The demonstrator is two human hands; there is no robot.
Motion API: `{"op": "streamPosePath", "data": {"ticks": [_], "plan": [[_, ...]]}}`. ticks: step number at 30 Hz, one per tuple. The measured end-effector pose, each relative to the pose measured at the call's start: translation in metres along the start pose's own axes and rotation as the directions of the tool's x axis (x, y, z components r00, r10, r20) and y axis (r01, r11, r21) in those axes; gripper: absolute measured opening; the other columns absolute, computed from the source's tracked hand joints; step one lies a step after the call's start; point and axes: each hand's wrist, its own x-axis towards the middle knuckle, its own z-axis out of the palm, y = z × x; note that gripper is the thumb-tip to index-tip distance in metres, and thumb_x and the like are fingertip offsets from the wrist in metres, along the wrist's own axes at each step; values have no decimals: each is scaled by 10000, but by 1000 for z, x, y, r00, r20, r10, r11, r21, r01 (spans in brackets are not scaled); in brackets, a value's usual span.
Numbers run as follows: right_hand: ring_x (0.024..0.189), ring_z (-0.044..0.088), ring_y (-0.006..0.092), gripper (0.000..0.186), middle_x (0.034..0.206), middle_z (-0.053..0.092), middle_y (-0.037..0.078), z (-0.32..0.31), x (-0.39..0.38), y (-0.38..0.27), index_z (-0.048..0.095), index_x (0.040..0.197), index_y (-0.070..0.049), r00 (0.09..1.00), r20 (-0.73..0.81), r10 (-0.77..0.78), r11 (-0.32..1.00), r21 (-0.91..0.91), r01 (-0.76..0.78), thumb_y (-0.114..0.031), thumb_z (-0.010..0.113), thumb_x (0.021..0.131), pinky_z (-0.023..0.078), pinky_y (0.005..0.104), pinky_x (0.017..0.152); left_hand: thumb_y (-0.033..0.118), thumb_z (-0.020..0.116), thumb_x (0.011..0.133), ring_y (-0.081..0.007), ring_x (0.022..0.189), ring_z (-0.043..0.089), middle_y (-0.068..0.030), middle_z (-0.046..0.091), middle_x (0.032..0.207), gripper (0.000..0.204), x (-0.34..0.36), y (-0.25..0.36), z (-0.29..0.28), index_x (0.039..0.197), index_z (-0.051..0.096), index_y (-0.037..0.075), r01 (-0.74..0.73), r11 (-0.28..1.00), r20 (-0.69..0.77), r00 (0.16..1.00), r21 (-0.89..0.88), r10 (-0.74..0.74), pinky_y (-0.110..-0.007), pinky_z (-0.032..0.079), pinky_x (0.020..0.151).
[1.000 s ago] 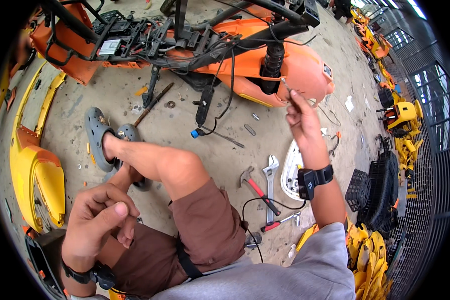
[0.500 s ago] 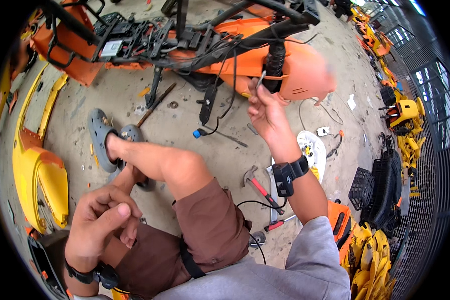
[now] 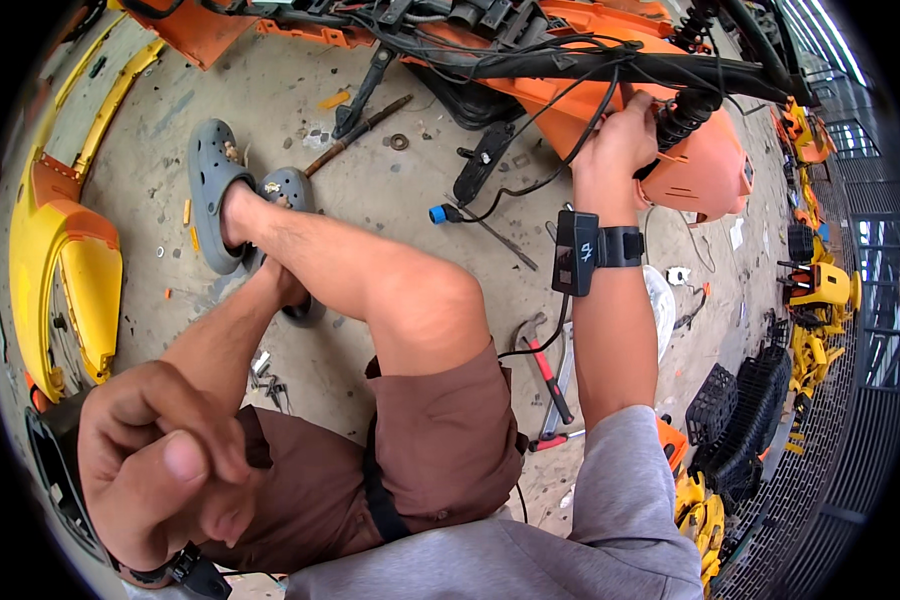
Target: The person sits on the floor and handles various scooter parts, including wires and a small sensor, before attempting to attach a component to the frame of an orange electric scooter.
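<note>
Up at the orange scooter's stripped body, my right hand reaches in beside a black shock absorber. Its fingers curl inward below a black frame tube; the fingertips and anything between them are hidden. Loose black cables run close by the wrist. An orange front panel sits just right of the hand. At the lower left, over my thigh, my left hand is raised with fingers bent and the thumb pressed to them. Whatever that pinch holds, if anything, is too hidden to make out.
A hammer lies on the concrete near my knee. A cable with a blue connector and a rusty rod are ahead. Yellow body panels stand left. Black crates and more yellow parts line the right.
My right hand has moved forward and right, into the scooter frame; the small metal piece it pinched is out of sight. My left hand has come nearer and left. The view has shifted.
</note>
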Motion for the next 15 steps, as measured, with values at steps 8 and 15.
{"op": "streamPosePath", "data": {"ticks": [8,15], "plan": [[502,442,99,267,894,634,60,13,2,-1,561,1055,12,1000,-11,-14,992,129,15,-230,483,975,351,217,423,109,554,904,-119,350,411,-93,454,517,228,-3,5,-4,769,438,-33,-72,997,78,995,26,70,-250,422,312],[531,501,94,244,982,666,115,13,4,-1,583,1033,32,1000,-22,-18,998,63,20,-184,493,964,353,208,406,112,546,917,-122,353,425,-94,468,521,233,5,1,-8,775,435,-35,-44,999,176,984,15,41,-249,435,331]]}}
